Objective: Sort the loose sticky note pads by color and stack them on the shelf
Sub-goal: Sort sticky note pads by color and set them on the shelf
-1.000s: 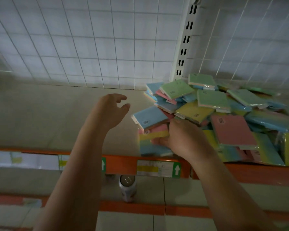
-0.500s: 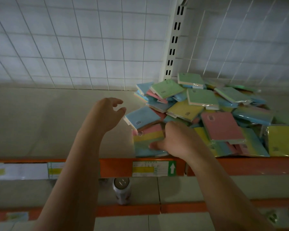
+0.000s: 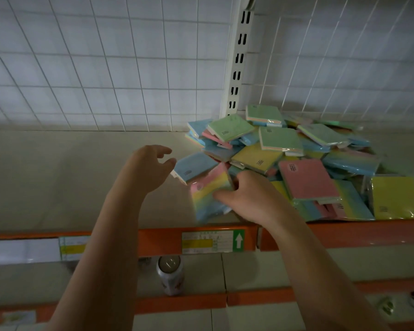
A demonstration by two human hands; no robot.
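Observation:
A loose pile of sticky note pads (image 3: pixel 296 158) in blue, green, yellow, pink and rainbow stripes covers the right half of the shelf (image 3: pixel 58 177). My right hand (image 3: pixel 253 199) grips a rainbow-striped pad (image 3: pixel 208 192) at the pile's left edge, tilted up off the shelf. A blue pad (image 3: pixel 194 166) lies just behind it. My left hand (image 3: pixel 148 168) hovers open to the left of the blue pad, fingers curled and apart, holding nothing.
A white wire grid (image 3: pixel 105 68) backs the shelf, with a slotted upright post (image 3: pixel 237 68) behind the pile. An orange front rail (image 3: pixel 167 240) carries price labels. A can (image 3: pixel 170 275) stands on the lower shelf below.
My right hand has lifted and tilted the rainbow-striped pad up from the pile's edge. My left hand has stayed open near the blue pad.

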